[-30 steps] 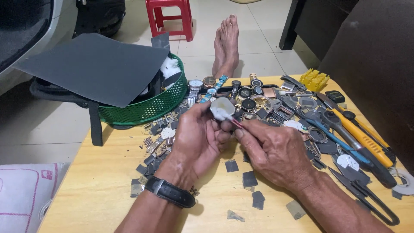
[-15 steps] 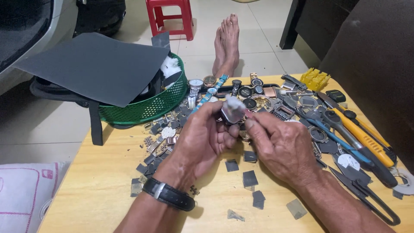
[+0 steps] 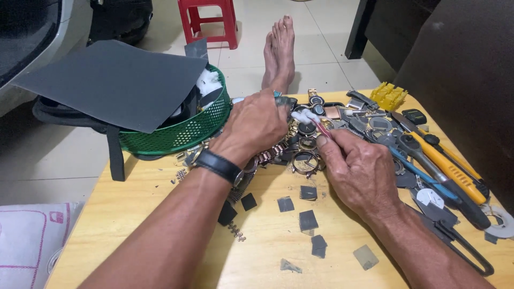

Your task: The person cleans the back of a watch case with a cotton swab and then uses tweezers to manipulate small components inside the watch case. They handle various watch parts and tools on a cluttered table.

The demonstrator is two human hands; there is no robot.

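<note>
My left hand (image 3: pixel 257 126), with a black watch on the wrist, reaches forward over a pile of watch parts (image 3: pixel 310 134) and closes on a dark piece at the far edge of the pile; what it grips is mostly hidden. My right hand (image 3: pixel 358 171) pinches a thin red-handled brush (image 3: pixel 313 119) with a white tip. The tip hovers over a round watch case (image 3: pixel 306 129) lying in the pile. A metal watch bracelet (image 3: pixel 270 154) lies just below my left hand.
A green basket (image 3: pixel 182 134) under a dark grey sheet (image 3: pixel 118 80) stands at the back left. Pliers, a yellow-handled cutter (image 3: pixel 444 166) and other tools lie at the right. Small dark grey squares (image 3: pixel 308 219) are scattered on the wooden table (image 3: pixel 134 214). A bare foot (image 3: pixel 281 51) and red stool (image 3: pixel 209 21) lie beyond.
Earlier both hands held a small watch case up near the middle. Now my left hand has stretched forward onto the pile and my right hand has lowered with the brush.
</note>
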